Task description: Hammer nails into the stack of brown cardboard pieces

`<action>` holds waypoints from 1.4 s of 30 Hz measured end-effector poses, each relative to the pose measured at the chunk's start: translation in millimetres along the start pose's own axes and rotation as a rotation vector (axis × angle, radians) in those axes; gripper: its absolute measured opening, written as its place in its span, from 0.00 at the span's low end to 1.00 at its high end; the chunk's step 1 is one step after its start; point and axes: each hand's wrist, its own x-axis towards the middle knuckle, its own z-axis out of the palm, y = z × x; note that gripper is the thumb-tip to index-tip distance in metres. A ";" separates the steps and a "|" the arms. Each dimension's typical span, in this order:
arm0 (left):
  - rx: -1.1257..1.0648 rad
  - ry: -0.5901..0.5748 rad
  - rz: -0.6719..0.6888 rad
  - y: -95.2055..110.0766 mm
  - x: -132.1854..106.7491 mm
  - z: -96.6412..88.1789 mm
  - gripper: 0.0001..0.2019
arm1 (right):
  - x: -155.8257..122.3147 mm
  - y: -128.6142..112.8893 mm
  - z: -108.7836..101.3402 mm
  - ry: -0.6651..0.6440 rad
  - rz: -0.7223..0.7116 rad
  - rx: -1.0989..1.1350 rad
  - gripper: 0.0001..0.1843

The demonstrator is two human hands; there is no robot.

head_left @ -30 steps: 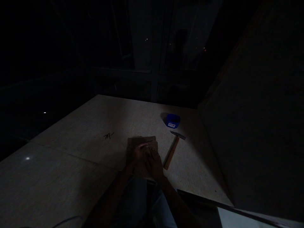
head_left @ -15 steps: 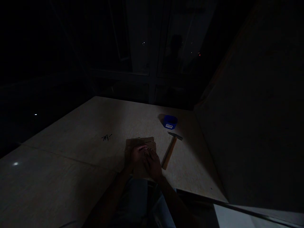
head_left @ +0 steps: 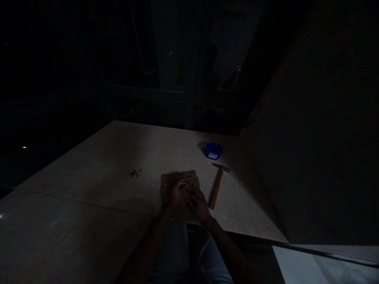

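The scene is very dark. Both my hands rest close together on a small brown wooden piece (head_left: pixel 171 178) lying on a pale board (head_left: pixel 118 157). My left hand (head_left: pixel 177 192) has its fingers curled, pinching something thin and dark that I cannot make out. My right hand (head_left: pixel 199 203) lies beside it, fingers bent against the same spot. A hammer (head_left: pixel 217 184) with a wooden handle lies just right of my hands.
A blue round tub (head_left: pixel 213 150) stands behind the hammer. A few dark nails (head_left: pixel 134 173) lie loose to the left. A large upright board (head_left: pixel 310 138) walls off the right side. Dark window frames stand behind the board's far edge.
My hands stay on the wooden piece with only small finger movement. The view has shifted slightly, so everything sits a little to the right.
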 end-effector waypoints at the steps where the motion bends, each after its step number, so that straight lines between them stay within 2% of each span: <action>1: -0.004 0.003 0.001 -1.4 0.1 0.5 0.12 | 1.5 -0.4 -2.6 -0.009 0.038 0.077 0.25; 4: -0.013 0.011 0.025 -5.6 0.9 2.2 0.10 | 6.2 -0.3 -15.3 0.000 0.173 0.328 0.25; 7: 0.023 0.026 0.069 -7.3 1.4 3.0 0.09 | 8.4 5.1 -35.7 0.099 0.307 0.452 0.26; 11: 0.123 0.015 0.105 -5.1 0.9 1.2 0.10 | 4.7 22.0 -67.3 0.225 0.438 0.294 0.27; 14: 0.174 -0.002 0.118 -3.1 0.1 -0.3 0.11 | 0.3 34.0 -85.0 0.244 0.508 0.199 0.28; 19: 0.265 -0.001 0.173 3.6 -0.3 -1.9 0.08 | 4.9 41.6 -95.2 0.132 0.637 -0.017 0.22; 23: 0.344 0.054 0.269 12.5 -0.7 -4.0 0.05 | 24.9 44.0 -92.5 0.022 0.813 -0.219 0.23; 25: 0.367 0.075 0.269 14.6 -0.9 -4.7 0.04 | 37.2 45.7 -91.2 -0.029 0.897 -0.287 0.25; 28: 0.375 0.060 0.258 13.3 -0.6 -5.1 0.04 | 52.4 47.7 -91.9 -0.101 0.981 -0.328 0.22; 32: 0.364 0.049 0.261 9.7 1.0 -4.8 0.04 | 58.8 48.0 -98.7 -0.102 1.021 -0.299 0.20; 37: 0.357 0.042 0.260 12.4 0.4 -3.8 0.04 | 43.2 41.9 -111.7 0.045 1.005 -0.141 0.18; 39: 0.354 0.056 0.266 13.3 -0.4 -3.5 0.04 | 32.8 33.4 -114.7 0.113 0.964 -0.046 0.19; 42: 0.353 0.065 0.268 10.9 -0.4 -3.0 0.04 | 16.9 9.3 -115.9 0.189 0.894 0.112 0.26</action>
